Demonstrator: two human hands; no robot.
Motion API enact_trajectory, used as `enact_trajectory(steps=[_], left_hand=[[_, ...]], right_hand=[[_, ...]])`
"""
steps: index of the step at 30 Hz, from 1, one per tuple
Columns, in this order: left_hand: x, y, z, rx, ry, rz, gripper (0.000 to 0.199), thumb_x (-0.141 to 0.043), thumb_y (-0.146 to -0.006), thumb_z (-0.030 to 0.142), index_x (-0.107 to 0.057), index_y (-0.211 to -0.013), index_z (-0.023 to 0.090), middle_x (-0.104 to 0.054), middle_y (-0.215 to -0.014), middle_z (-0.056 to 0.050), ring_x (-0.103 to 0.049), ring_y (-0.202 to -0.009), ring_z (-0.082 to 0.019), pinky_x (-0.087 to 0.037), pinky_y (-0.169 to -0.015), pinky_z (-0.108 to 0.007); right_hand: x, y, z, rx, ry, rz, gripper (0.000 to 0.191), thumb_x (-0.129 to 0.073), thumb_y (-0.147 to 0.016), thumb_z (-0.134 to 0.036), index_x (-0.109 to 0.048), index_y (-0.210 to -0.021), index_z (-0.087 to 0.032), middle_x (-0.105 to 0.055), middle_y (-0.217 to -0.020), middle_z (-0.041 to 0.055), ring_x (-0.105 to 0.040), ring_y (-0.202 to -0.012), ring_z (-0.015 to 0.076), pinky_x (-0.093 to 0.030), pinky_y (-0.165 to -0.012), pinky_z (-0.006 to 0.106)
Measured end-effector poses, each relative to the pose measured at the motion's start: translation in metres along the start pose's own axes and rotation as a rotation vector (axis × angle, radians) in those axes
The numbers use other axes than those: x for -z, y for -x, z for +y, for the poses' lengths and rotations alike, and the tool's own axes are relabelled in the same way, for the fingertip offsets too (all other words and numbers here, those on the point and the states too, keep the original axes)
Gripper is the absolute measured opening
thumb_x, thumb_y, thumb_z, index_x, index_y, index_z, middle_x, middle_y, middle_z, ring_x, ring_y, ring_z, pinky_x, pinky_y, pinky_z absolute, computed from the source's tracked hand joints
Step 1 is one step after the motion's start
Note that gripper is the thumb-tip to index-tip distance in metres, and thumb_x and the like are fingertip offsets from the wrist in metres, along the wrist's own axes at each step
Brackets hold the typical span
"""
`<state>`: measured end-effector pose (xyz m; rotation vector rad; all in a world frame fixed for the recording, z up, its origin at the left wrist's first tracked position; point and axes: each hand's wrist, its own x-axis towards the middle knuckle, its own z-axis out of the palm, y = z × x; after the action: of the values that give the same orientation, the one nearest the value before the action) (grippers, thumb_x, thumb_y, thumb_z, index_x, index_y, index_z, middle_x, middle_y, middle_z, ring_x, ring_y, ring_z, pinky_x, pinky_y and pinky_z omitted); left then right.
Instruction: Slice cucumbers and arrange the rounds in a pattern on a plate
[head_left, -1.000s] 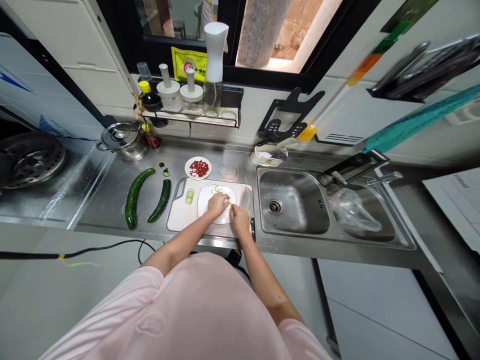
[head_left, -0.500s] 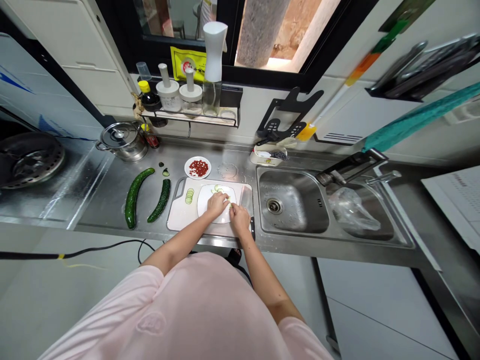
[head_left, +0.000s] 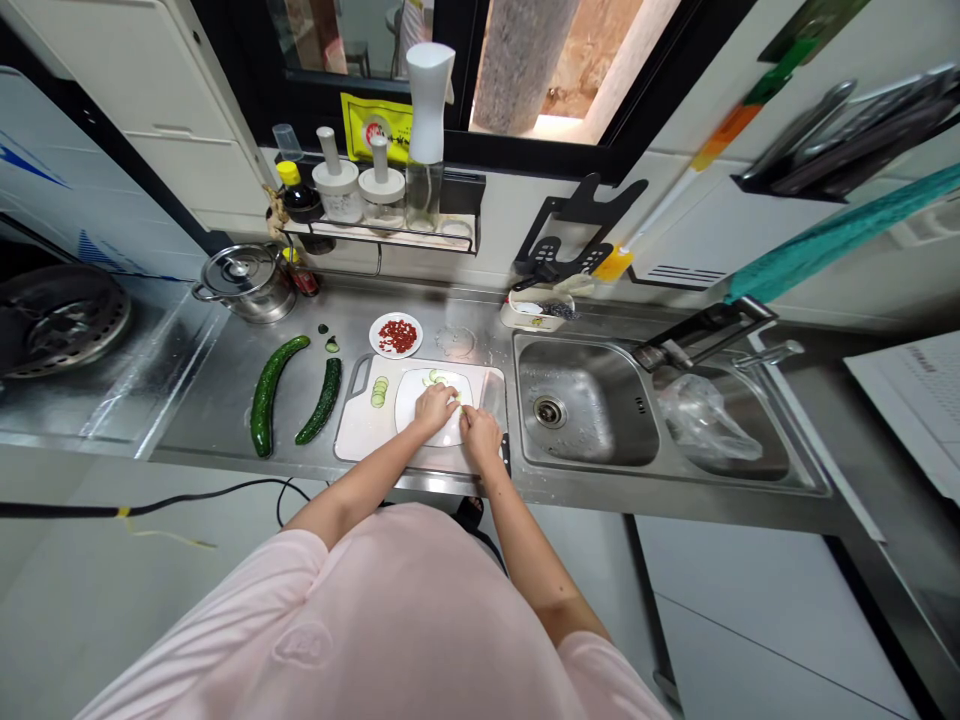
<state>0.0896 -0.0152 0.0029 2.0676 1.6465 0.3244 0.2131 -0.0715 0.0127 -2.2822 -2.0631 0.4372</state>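
My left hand [head_left: 435, 408] is closed over the right part of a white plate [head_left: 405, 412], its fingertips on small pale green pieces. Beside it my right hand [head_left: 480, 436] is closed at the plate's right edge, fingertips pinched near the same pieces. What exactly each hand grips is too small to make out. Cucumber slices [head_left: 434, 377] lie at the back of the plate. The plate rests on a white cutting board [head_left: 360, 430], with a short row of slices [head_left: 379, 391] at its left. A knife handle [head_left: 505, 454] shows at the board's right edge.
Left of the board lie a long cucumber [head_left: 266, 395] and a shorter one [head_left: 324, 404]. Behind it stands a dish of chopped red pieces [head_left: 396, 335]. A steel pot [head_left: 251, 285] is at the back left, a double sink [head_left: 585, 400] at right, a condiment rack [head_left: 382, 235] above.
Both hands stay over the plate, with only slight finger movement. The right fingertips have shifted very slightly.
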Motion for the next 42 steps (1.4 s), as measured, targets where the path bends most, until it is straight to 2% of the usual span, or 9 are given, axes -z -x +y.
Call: enact_trajectory(steps=[8,16,28,36,42], left_hand=[[0.004,0.001,0.003,0.017,0.002,-0.019,0.021,-0.055,-0.086,0.032,-0.064,-0.103,0.024,-0.06,-0.102,-0.005,-0.053,-0.099,-0.018,-0.04,-0.084,-0.028],[0.001,0.002,0.002,0.014,-0.005,-0.004,0.022,-0.054,-0.086,0.033,-0.064,-0.103,0.024,-0.06,-0.102,-0.005,-0.052,-0.099,-0.018,-0.04,-0.084,-0.028],[0.002,0.004,0.003,0.015,0.024,0.012,0.02,-0.055,-0.085,0.031,-0.065,-0.101,0.023,-0.06,-0.1,-0.004,-0.053,-0.098,-0.018,-0.041,-0.083,-0.027],[0.007,0.02,0.003,0.009,0.072,0.041,0.019,-0.055,-0.085,0.031,-0.064,-0.1,0.024,-0.06,-0.092,-0.003,-0.054,-0.093,-0.017,-0.041,-0.081,-0.026],[0.013,0.038,0.004,0.023,0.105,0.003,0.019,-0.056,-0.084,0.031,-0.065,-0.099,0.024,-0.06,-0.094,-0.003,-0.053,-0.095,-0.016,-0.04,-0.085,-0.027]], right_hand=[[0.003,0.0,-0.001,0.003,0.005,-0.013,0.032,-0.038,-0.096,-0.032,-0.061,-0.117,-0.027,-0.062,-0.098,0.0063,-0.053,-0.09,0.0162,-0.032,-0.071,0.024],[-0.001,0.005,-0.001,0.009,-0.017,0.053,0.031,-0.04,-0.095,-0.035,-0.058,-0.119,-0.025,-0.063,-0.102,0.0058,-0.053,-0.093,0.0175,-0.032,-0.073,0.025],[-0.003,0.007,0.0,-0.007,-0.038,0.036,0.034,-0.039,-0.095,-0.035,-0.056,-0.122,-0.023,-0.063,-0.104,0.0071,-0.053,-0.095,0.0173,-0.033,-0.076,0.024],[-0.007,0.02,0.006,0.018,-0.097,0.115,0.033,-0.037,-0.096,-0.033,-0.06,-0.115,-0.02,-0.064,-0.102,0.0067,-0.054,-0.094,0.017,-0.033,-0.077,0.024],[-0.012,0.031,0.002,0.071,-0.112,0.115,0.034,-0.035,-0.096,-0.032,-0.061,-0.114,-0.02,-0.065,-0.102,0.0073,-0.055,-0.092,0.0169,-0.033,-0.077,0.024]])
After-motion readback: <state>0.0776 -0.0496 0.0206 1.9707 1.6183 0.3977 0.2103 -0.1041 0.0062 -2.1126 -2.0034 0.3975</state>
